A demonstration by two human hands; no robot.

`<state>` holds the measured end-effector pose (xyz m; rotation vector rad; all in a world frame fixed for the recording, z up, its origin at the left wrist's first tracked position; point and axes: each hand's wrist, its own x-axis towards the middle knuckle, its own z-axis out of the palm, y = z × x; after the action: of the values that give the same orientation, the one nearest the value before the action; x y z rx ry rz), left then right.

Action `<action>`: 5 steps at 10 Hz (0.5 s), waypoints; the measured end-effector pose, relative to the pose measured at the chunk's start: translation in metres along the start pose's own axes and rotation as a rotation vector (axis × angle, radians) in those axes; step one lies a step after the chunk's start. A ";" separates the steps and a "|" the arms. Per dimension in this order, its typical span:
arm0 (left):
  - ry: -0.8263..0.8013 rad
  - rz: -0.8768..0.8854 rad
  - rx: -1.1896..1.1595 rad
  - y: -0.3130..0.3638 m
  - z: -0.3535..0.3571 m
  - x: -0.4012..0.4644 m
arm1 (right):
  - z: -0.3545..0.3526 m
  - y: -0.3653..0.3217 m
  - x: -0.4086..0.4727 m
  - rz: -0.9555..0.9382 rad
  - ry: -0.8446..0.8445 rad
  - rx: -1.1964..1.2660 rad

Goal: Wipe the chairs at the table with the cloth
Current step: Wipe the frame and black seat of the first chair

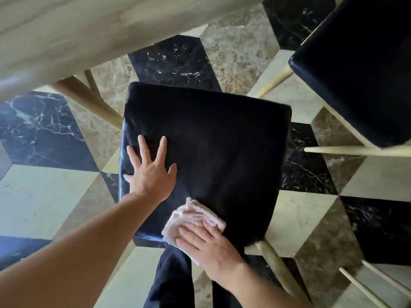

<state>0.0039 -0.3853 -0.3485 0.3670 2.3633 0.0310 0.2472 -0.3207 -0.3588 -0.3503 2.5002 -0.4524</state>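
Fingers [195, 232] flat on cloth [195, 216], left hand [151, 172] spread on chair [211, 141]; table [89, 30] beyond.

Bare forearms [73, 247], no sleeves, dk trousers [171, 283]

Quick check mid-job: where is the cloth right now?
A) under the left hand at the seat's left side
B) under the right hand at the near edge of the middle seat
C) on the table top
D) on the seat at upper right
B: the right hand presses the cloth onto the seat at its near edge; the left hand lies flat, bare.
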 end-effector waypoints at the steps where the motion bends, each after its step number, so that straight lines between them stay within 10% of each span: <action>1: -0.019 0.007 0.060 0.000 0.000 0.003 | -0.038 0.071 -0.006 -0.262 -0.120 -0.258; 2: -0.032 0.010 0.113 0.003 0.002 0.006 | -0.059 0.149 -0.018 -0.232 0.022 -0.388; 3: -0.058 0.018 0.151 0.005 0.002 0.005 | -0.097 0.248 -0.018 -0.074 0.106 -0.023; 5: -0.071 0.013 0.149 0.006 -0.002 0.003 | -0.100 0.208 0.006 0.663 0.467 0.115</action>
<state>0.0016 -0.3785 -0.3481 0.4475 2.2991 -0.1510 0.1536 -0.1094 -0.3654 0.6916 2.8045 -0.4279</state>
